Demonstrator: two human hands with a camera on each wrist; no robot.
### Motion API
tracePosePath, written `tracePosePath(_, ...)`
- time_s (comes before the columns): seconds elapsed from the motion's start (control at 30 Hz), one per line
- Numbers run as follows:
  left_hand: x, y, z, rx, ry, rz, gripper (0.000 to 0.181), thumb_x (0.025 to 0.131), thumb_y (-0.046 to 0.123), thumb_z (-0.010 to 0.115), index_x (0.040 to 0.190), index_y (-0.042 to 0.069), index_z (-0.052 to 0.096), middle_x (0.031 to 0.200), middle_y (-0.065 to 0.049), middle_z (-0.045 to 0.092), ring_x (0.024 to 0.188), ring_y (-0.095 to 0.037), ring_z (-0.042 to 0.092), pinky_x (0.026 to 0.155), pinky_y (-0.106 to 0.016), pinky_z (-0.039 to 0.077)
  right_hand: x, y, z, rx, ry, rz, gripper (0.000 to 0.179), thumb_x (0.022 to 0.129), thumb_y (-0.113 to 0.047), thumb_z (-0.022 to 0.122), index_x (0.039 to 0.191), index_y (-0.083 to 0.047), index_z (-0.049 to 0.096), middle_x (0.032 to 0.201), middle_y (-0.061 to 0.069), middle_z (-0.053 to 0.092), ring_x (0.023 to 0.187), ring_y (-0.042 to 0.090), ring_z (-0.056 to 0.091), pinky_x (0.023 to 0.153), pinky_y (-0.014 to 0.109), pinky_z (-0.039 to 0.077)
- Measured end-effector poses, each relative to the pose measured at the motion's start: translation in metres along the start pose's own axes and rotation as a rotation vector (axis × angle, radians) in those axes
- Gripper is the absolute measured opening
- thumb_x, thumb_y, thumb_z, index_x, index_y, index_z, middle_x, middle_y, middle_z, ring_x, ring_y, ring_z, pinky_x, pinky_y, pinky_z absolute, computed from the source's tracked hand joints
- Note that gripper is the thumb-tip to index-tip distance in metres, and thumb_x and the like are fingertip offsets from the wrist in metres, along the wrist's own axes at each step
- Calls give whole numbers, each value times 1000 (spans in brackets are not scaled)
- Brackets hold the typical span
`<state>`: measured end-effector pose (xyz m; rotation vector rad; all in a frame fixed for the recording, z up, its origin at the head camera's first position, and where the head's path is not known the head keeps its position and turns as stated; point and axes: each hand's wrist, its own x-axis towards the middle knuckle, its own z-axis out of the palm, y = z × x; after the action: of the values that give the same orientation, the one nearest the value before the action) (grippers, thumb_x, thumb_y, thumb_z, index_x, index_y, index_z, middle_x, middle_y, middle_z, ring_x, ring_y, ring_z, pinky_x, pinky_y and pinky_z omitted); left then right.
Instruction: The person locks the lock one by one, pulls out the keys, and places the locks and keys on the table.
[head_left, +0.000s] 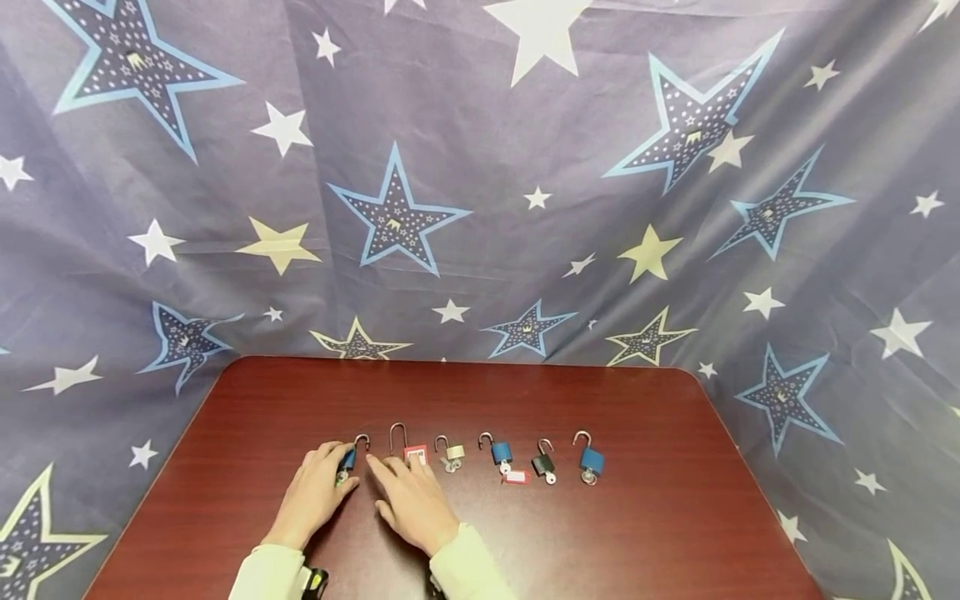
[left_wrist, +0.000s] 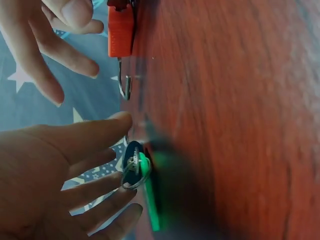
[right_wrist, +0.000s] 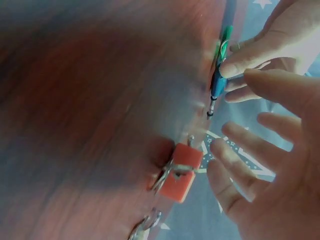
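At the left end of a row of padlocks lies a blue padlock (head_left: 348, 460), its shackle raised, with keys on a ring and a green tag (left_wrist: 152, 205). My left hand (head_left: 315, 486) is around it, with the thumb (right_wrist: 242, 59) right at its body and the other fingers extended along its far side. Just right of it, my right hand (head_left: 414, 502) is held with fingers spread and relaxed, nothing in its grasp. Nearest to that hand is a red padlock (right_wrist: 182, 175) with a white label, a long raised shackle and keys; the fingers partly cover it in the head view.
Rightward along the row lie a pale yellow padlock (head_left: 455, 452), a blue padlock (head_left: 502, 452) with a red-framed tag (head_left: 516, 477), a dark padlock (head_left: 543, 464) and another blue padlock (head_left: 592, 461), all with shackles up and keys. A star-patterned cloth (head_left: 487, 292) hangs behind the reddish-brown table (head_left: 600, 542).
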<state>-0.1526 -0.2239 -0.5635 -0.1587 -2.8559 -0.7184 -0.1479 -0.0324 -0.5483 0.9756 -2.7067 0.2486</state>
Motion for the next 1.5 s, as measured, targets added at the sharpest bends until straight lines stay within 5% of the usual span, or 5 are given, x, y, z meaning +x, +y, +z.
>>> tracePosePath(0.73,2,3,5,-68,62,-23,51,68,2,80,116,-5,68,107,-16,69,93,-37,68,79,-53,54,16,-8,10,-14,-5,60,34,90,-30,71,118,-10,69,104,-1,71,97,14,62,82,23,52)
tracePosePath(0.9,-6,2,2,-83,68,-94,47,67,4,79,113,-3,70,106,-18,72,92,-37,68,79,-53,54,20,-16,8,86,-17,129,17,94,-31,67,94,-15,72,87,-2,72,83,13,65,62,24,51)
tracePosePath(1.1,-11,9,-1,-161,85,-159,49,70,10,78,117,1,71,100,-16,74,78,-25,68,75,-47,55,24,-17,6,221,25,242,28,94,-36,66,74,-17,68,67,-2,68,61,14,65,45,26,40)
tracePosePath(1.27,-17,14,-4,-195,91,-196,50,71,10,78,120,3,70,86,-6,75,66,-9,64,72,-42,55,28,-17,10,417,5,354,31,96,-43,61,79,-20,72,65,-7,67,64,11,65,50,29,42)
tracePosePath(1.5,-19,21,-6,-196,134,-183,48,73,14,79,119,4,71,89,-9,76,78,-21,71,76,-49,55,27,-14,16,777,-78,471,28,95,-41,64,83,-18,75,54,-10,63,51,0,57,68,38,50)
